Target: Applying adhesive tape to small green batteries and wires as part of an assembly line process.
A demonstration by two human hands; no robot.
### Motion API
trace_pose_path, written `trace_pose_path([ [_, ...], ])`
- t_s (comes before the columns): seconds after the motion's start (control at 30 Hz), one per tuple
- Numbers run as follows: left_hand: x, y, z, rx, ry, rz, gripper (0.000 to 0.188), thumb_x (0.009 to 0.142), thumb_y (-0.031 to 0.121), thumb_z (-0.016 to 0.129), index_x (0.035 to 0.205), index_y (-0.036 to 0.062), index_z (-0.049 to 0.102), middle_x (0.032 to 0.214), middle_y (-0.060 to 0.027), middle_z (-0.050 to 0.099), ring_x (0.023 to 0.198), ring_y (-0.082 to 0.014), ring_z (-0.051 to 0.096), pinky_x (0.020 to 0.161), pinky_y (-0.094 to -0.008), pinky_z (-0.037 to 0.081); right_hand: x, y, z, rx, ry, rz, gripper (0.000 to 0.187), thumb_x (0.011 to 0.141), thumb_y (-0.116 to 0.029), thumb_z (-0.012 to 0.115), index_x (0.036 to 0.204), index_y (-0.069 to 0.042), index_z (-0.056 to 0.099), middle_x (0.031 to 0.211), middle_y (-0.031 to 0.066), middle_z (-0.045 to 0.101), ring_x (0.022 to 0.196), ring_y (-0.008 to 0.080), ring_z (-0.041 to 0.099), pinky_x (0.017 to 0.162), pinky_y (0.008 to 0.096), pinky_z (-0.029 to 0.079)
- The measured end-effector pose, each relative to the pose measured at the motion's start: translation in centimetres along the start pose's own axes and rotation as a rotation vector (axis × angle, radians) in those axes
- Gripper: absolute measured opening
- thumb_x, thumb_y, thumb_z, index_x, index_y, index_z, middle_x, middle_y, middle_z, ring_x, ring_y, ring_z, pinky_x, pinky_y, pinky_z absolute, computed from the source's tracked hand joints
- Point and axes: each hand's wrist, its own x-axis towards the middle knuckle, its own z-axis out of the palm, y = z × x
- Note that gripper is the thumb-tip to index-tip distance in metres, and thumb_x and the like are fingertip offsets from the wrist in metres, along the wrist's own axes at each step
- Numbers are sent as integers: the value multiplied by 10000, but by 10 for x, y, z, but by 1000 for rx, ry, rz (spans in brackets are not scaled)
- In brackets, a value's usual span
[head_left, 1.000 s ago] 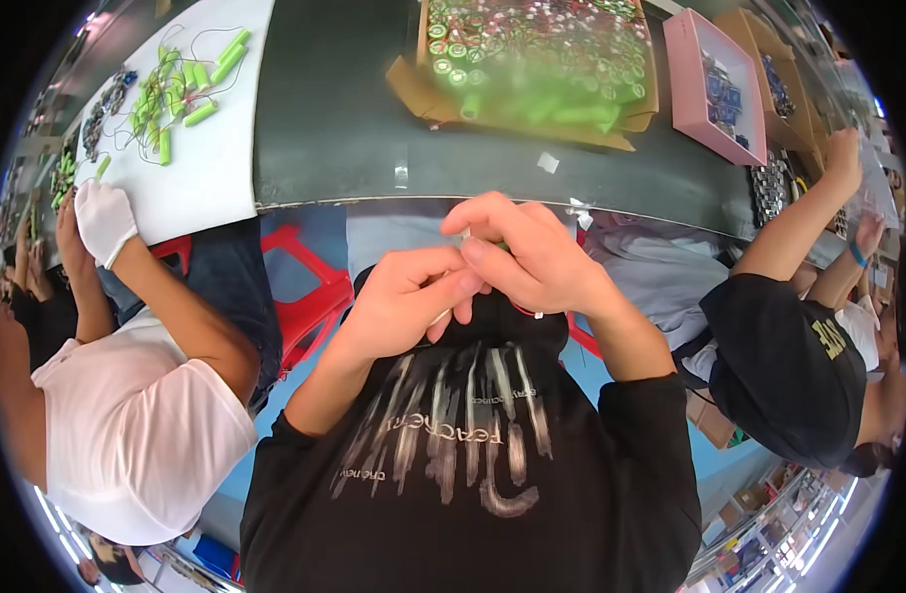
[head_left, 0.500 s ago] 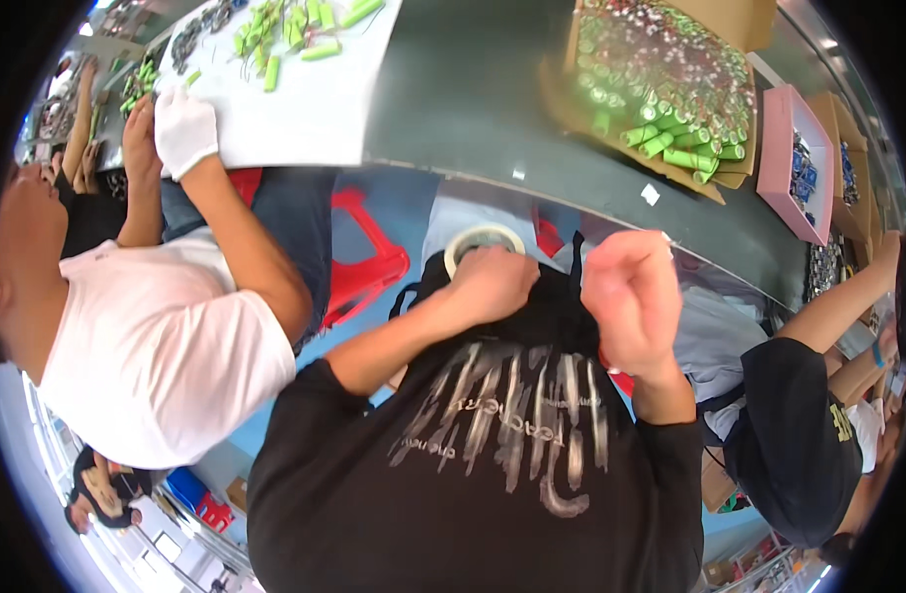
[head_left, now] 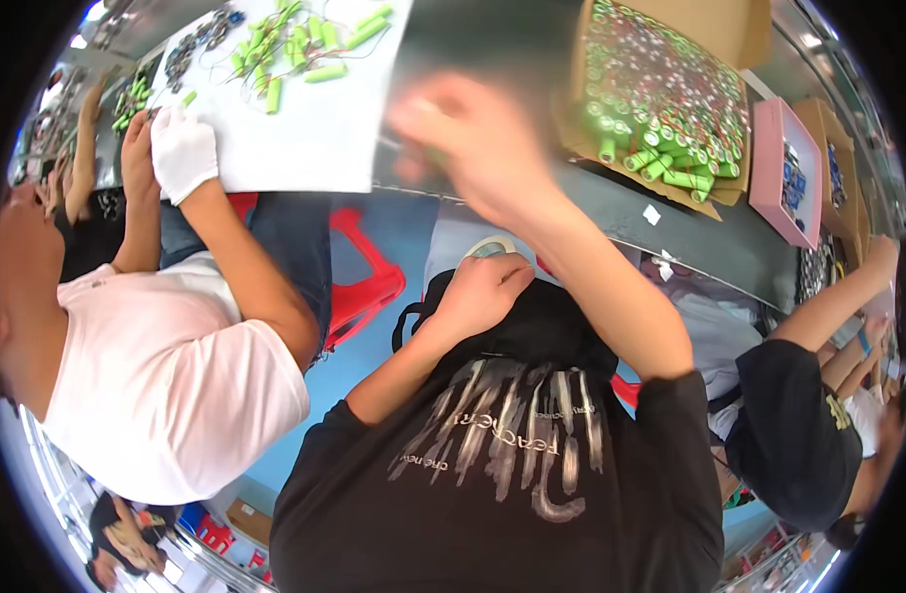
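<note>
My left hand (head_left: 483, 292) is closed low over my black apron, its fingers curled at a roll of tape (head_left: 491, 245) whose upper rim shows behind the knuckles. My right hand (head_left: 468, 133) is stretched over the dark tabletop, just right of the white sheet (head_left: 305, 163). Motion smears its fingers; a faint greenish patch shows below them, too blurred to name. On the sheet lie several green cylindrical battery cells (head_left: 325, 73) with thin wires. To the right of that hand stands an open cardboard box (head_left: 579, 128) packed with similar green cells.
A pink box (head_left: 766, 183) with small blue parts stands right of the cardboard box. Scraps of white paper (head_left: 652, 214) lie near the table edge. At left sits a co-worker in a white shirt with a white glove (head_left: 184, 158); another sits at right. A red stool (head_left: 366, 282) stands between us.
My right hand has swung forward and left, from beside my body to over the table. My left hand stays at the tape roll, which now shows less.
</note>
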Motion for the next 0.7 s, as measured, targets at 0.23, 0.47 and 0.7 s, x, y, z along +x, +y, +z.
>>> trace_pose_path([
  [0.23, 0, 7, -5, -107, -66, -87, 201, 882, 186, 587, 950, 18, 674, 771, -173, 658, 719, -320, 641, 673, -384, 491, 34, -1, 33, -788, 62, -539, 387, 822, -210, 617, 1112, 42, 578, 1045, 215, 629, 916, 362, 612, 831, 399, 491],
  [0.47, -1, -4, -21, -384, 26, -70, 182, 920, 179, 586, 943, 16, 663, 651, -34, 605, 533, -75, 518, 510, -239, 407, -103, -64, -75, -1343, 574, -143, 267, 777, -44, 687, 1041, -59, 650, 705, 64, 560, 586, 177, 545, 528, 308, 430],
  [0.7, -17, 42, -35, -412, -82, 220, 140, 914, 110, 583, 948, 3, 667, 646, -39, 615, 462, -58, 494, 444, -215, 371, -95, -71, -79, -1720, 330, -124, 299, 806, -162, 678, 1099, -126, 628, 776, 101, 636, 669, 297, 617, 587, 398, 470],
])
